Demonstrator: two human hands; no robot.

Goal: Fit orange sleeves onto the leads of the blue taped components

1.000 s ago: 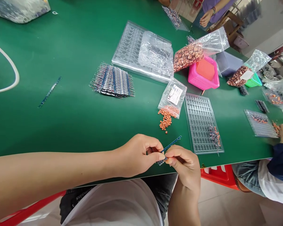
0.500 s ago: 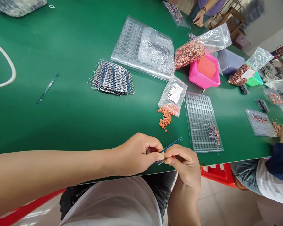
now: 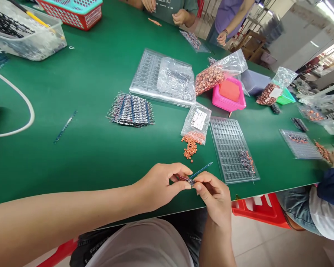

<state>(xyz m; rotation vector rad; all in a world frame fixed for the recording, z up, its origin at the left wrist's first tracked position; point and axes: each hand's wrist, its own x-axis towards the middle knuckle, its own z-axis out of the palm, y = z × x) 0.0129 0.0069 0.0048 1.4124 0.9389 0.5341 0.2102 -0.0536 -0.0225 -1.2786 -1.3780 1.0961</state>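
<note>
Near the table's front edge, my left hand [image 3: 163, 185] pinches a small strip of wire-leaded components [image 3: 191, 182] between thumb and fingers. My right hand [image 3: 215, 196] grips the right end of the same strip with thumb and forefinger, so the fingertips almost meet. A narrow blue tape [image 3: 202, 169] slants up and right from between the hands; which fingers hold it I cannot tell. Just beyond lie loose orange rings [image 3: 190, 150], spilling from a labelled clear bag [image 3: 197, 120]. A clear ribbed tray [image 3: 228, 148] to the right carries several components with orange ends [image 3: 247, 162].
A stack of taped component strips [image 3: 131, 110] lies mid-table, near large clear trays [image 3: 147, 74]. A blue tape piece [image 3: 65, 127] and white cable [image 3: 25, 100] are left. Behind stand a pink basket [image 3: 229, 104] and a bag of copper-coloured parts [image 3: 211, 78]. Other people sit around the table.
My view has tipped upward, bringing in the far baskets and another person's hands. Both hands still pinch the strip, now turned slightly so more of it shows between the fingertips.
</note>
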